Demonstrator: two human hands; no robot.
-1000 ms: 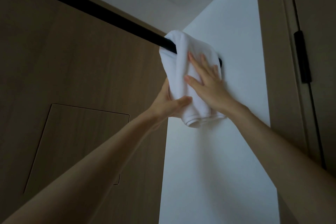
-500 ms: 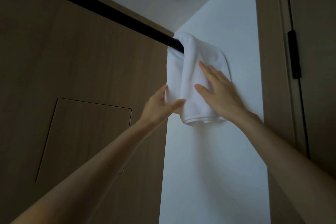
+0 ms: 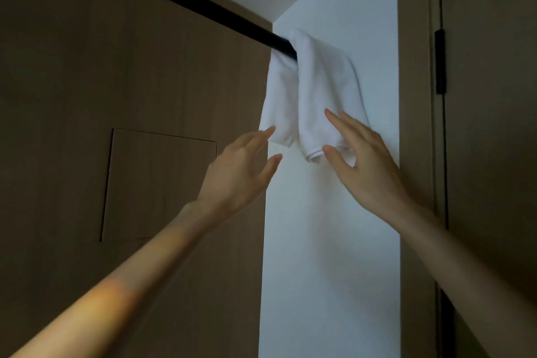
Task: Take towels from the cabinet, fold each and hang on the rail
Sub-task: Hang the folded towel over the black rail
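A folded white towel [image 3: 319, 87] hangs over the far right end of a black rail [image 3: 186, 0], close to the white wall. Its two halves drape down on either side of the rail. My left hand [image 3: 241, 171] hovers just below and left of the towel's lower edge, fingers spread and straight, holding nothing. My right hand [image 3: 363, 163] is at the towel's bottom right corner with fingers straight; its fingertips overlap the hem, and I cannot tell whether they touch it.
A brown wood-panel wall with a square access hatch [image 3: 159, 183] fills the left. A white wall [image 3: 328, 241] runs down the middle. A wooden door frame and door with a black hinge [image 3: 440, 61] stand at the right.
My left hand has let go of the towel's left half and dropped away. My right hand has slid down from the towel's front to its lower corner. The towel now hangs free.
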